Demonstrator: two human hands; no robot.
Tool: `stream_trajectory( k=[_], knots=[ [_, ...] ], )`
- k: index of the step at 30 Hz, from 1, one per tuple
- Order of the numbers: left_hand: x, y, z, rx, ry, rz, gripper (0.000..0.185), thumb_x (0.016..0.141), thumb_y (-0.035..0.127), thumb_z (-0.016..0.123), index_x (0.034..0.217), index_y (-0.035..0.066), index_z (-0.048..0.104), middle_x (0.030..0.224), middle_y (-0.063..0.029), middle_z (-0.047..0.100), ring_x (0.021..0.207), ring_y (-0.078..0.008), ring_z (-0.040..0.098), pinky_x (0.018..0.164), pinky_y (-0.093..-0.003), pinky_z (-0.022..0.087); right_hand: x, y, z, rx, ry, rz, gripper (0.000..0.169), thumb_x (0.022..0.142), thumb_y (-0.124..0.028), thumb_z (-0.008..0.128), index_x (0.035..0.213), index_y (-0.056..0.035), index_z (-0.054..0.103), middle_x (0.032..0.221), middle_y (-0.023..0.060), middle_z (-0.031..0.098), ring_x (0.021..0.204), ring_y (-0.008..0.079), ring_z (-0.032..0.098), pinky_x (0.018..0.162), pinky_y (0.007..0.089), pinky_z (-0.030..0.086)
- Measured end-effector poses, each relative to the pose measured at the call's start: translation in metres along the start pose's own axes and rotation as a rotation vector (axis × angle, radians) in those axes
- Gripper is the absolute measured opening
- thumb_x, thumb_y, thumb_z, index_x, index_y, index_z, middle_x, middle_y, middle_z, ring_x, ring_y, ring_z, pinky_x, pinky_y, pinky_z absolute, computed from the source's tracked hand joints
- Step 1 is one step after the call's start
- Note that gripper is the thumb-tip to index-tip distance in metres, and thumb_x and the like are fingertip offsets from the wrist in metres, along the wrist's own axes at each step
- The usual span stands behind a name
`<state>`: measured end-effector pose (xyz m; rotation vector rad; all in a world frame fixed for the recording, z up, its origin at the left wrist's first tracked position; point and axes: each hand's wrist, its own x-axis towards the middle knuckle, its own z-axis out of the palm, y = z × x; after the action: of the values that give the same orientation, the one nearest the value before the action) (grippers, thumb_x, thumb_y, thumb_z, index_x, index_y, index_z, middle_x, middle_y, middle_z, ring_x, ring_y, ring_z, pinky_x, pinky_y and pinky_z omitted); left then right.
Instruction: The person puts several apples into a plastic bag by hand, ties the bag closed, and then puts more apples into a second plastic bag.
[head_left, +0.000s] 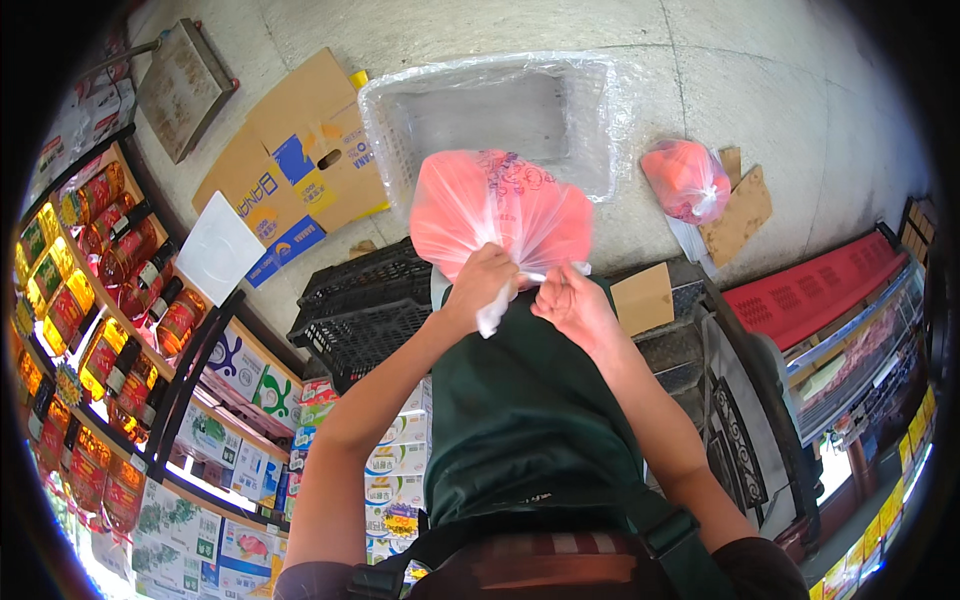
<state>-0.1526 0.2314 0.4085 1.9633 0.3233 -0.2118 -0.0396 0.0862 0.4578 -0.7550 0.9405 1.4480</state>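
Observation:
Both my hands are at the gathered neck of a translucent plastic bag (499, 206) packed with pinkish-orange contents; what exactly is inside cannot be told. My left hand (484, 281) grips the twisted neck, and a loose white end hangs below its fingers. My right hand (574, 304) pinches another white end of the bag, stretched between the two hands. The bag bears printed purple marks. It is in front of my dark green apron (525, 405), overlapping the near edge of a plastic-lined crate (480, 112) in view. A second, knotted bag (686, 182) of similar contents lies at right.
Flattened banana-box cardboard (300, 172) and a platform scale (184, 90) lie at upper left. Black plastic crates (360, 315) stand by my left arm. Shelves of bottled oil (127, 277) line the left. A white square lid or board (220, 247) juts from them. Steps (671, 352) and a railing (739, 442) are at right.

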Motion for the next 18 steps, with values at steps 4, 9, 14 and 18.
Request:
stream_trajectory(
  k=[4,9,14,18],
  knots=[
    [-0.031,0.0,0.031,-0.602,0.22,-0.339,0.008,0.08,0.01,0.065,0.083,0.003,0.064,0.085,-0.0112,0.059,0.084,-0.0268,0.053,0.08,-0.0328,0.042,0.003,0.017,-0.033,-0.209,0.062,0.279,0.03,0.092,-0.039,0.045,0.077,-0.0132,0.052,0.067,0.0017,0.056,0.062,0.0162,0.054,0.063,0.0313,0.044],
    [-0.026,0.002,0.018,-0.309,0.269,-0.204,0.007,0.075,0.007,0.069,0.078,0.002,0.065,0.074,-0.011,0.061,0.076,-0.0284,0.059,0.071,-0.0346,0.047,0.024,-0.026,-0.002,-1.406,0.401,-1.128,0.024,0.073,-0.011,0.064,0.095,-0.0012,0.06,0.089,0.0122,0.059,0.093,0.0282,0.055,0.08,0.0381,0.044],
    [0.006,-0.012,-0.017,0.07,-0.095,0.025,0.018,0.063,0.003,0.065,0.08,0.005,0.065,0.074,-0.0098,0.06,0.072,-0.0294,0.058,0.063,-0.036,0.048,0.075,-0.04,0.01,-1.668,-0.3,-0.683,0.021,0.078,-0.008,0.06,0.099,-0.0059,0.064,0.094,0.0103,0.06,0.096,0.0262,0.052,0.082,0.0354,0.043],
    [0.026,-0.014,-0.025,0.091,0.081,0.02,0.014,0.062,-0.002,0.061,0.074,0.005,0.059,0.075,-0.0075,0.055,0.067,-0.0266,0.059,0.056,-0.0354,0.049,0.091,-0.051,0.008,-1.764,-0.289,-0.574,0.021,0.081,-0.014,0.059,0.1,-0.007,0.064,0.088,0.0107,0.061,0.091,0.0256,0.052,0.078,0.0352,0.044]
  ],
)
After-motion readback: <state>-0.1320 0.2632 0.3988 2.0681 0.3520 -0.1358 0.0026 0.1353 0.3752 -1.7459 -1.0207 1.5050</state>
